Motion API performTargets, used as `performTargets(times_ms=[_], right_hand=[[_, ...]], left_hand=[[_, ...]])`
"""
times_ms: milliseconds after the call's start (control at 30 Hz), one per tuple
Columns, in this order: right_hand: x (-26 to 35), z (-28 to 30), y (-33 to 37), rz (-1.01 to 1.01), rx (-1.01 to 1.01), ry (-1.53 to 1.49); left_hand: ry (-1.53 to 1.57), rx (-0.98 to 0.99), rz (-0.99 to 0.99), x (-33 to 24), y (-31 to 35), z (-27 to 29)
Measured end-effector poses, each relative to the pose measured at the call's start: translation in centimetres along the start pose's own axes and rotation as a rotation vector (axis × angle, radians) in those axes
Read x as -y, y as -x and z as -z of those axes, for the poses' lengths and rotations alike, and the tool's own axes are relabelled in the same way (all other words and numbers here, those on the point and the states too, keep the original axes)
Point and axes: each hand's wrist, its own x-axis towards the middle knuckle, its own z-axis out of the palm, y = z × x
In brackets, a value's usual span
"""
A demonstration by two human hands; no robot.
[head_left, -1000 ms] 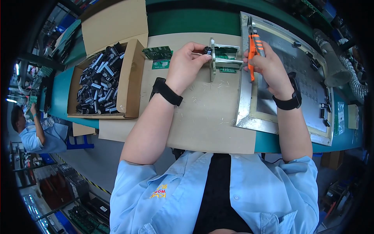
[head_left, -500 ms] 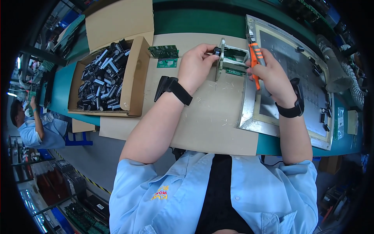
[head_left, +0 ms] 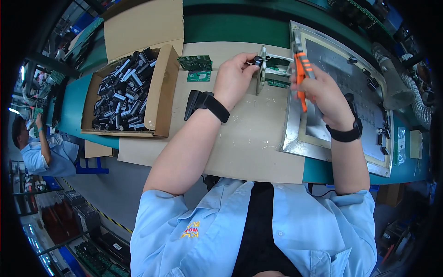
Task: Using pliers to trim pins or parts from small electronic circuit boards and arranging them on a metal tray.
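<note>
My left hand (head_left: 233,79) pinches a small black capacitor (head_left: 257,60) between thumb and fingertips, against the left face of an upright circuit board assembly (head_left: 261,76). Green boards stick out to the right of that face, and thin leads show near the capacitor. On the assembly's other side, my right hand (head_left: 326,98) is wrapped around cutting pliers (head_left: 301,76) with orange and grey handles. Their metal jaws point up and away from me, apart from the board. Some blur covers my right fingers and the tool.
A cardboard box (head_left: 162,92) full of black and silver capacitors stands at left. Beside it are green circuit boards (head_left: 195,62). Clipped leads lie on the cardboard sheet (head_left: 240,159). A metal frame (head_left: 294,134) with loose capacitors lies right, near a ribbed hose (head_left: 416,99). Another person (head_left: 48,147) sits far left.
My right hand and the pliers have shifted slightly toward me and a little away from the board, now blurred. My left hand keeps its pinch on the capacitor in the same place.
</note>
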Motion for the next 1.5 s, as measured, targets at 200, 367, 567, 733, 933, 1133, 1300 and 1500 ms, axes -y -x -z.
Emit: performTargets(times_ms=[200, 367, 567, 733, 933, 1133, 1300, 1500], right_hand=[[-0.7, -0.9, 1.2, -0.335, 0.215, -0.146], [0.5, -1.6, 1.0, -0.362, 0.216, -0.106], [0.7, -2.4, 0.1, -0.347, 0.176, -0.077], [1.2, -3.8, 0.0, -0.316, 0.109, -0.034], [1.0, -5.0, -0.1, -0.29, 0.102, 0.04], [-0.5, -6.1, -0.6, -0.249, 0.017, 0.135], [-0.4, -6.0, -0.6, -0.268, 0.016, 0.13], [-0.7, -5.3, -0.7, -0.262, 0.065, 0.004]], left_hand=[[-0.023, 0.006, 0.015, -0.2, -0.1, 0.2], [-0.033, 0.004, 0.004, 0.0, -0.1, 0.2], [-0.009, -0.038, -0.044, 0.3, -0.1, -0.1], [0.008, -0.038, -0.058, 0.9, -0.3, -0.2], [-0.016, -0.056, -0.084, 1.2, -0.3, -0.2], [-0.009, -0.059, -0.083, 1.5, -0.5, -0.4], [-0.003, -0.059, -0.066, 1.5, -0.4, -0.4], [-0.066, -0.047, -0.105, 1.4, -0.5, -0.3]])
